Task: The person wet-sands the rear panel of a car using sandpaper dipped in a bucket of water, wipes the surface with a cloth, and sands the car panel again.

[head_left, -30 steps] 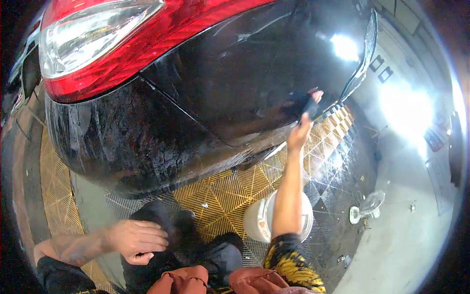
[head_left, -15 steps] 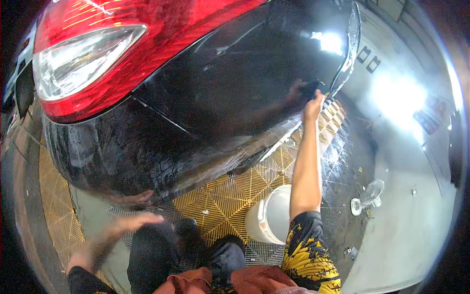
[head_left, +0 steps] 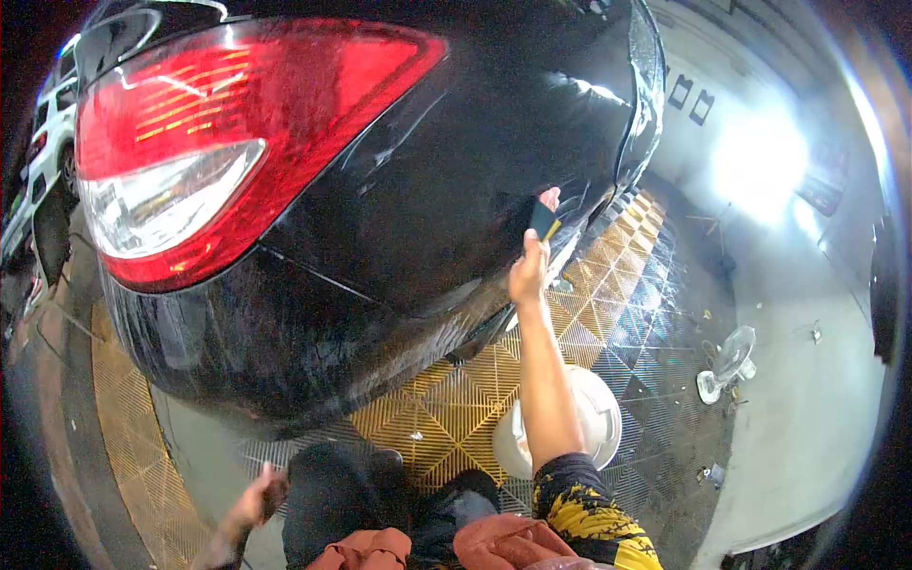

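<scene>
My right hand (head_left: pixel 529 271) reaches out to the black car's rear side panel (head_left: pixel 465 161). Its fingers are closed round a small dark pad with a yellow edge (head_left: pixel 544 222), held at the panel's glossy surface, where a reflection shows. The pad's exact kind is hard to make out. Down at the lower left, my left hand (head_left: pixel 258 496) hangs beside my knee with its fingers loosely apart and nothing visible in them. A red and clear tail light (head_left: pixel 313 85) sits on the car's corner above the bumper (head_left: pixel 209 351).
Between my right arm and the yellow and grey grid floor tiles (head_left: pixel 446 418) stands a white bucket (head_left: pixel 597 418). A clear plastic object (head_left: pixel 730 361) lies on the floor at right, near a pale wall (head_left: pixel 807 399). A white vehicle (head_left: pixel 47 142) shows at far left.
My right hand has moved left and lower in view, along the panel with the pad. My left hand has dropped lower. The view has shifted, showing more of the tail light.
</scene>
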Demonstrator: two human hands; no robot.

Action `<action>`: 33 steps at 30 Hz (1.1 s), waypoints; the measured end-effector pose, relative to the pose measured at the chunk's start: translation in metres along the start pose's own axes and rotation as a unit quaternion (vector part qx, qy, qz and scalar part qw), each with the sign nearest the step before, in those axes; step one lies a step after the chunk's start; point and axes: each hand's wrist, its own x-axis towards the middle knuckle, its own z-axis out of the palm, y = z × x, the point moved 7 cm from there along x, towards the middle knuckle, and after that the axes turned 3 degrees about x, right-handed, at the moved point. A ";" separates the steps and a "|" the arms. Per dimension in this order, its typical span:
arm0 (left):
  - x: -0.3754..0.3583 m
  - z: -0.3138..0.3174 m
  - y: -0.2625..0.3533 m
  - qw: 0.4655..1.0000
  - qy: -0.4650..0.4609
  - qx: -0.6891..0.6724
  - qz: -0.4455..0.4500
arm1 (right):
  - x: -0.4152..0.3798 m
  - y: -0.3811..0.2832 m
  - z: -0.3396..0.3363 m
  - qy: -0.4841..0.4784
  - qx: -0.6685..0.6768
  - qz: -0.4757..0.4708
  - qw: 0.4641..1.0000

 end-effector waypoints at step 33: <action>-0.039 0.159 0.121 0.548 -0.185 0.671 0.464 | 0.043 0.047 -0.022 0.023 -0.093 -0.029 0.995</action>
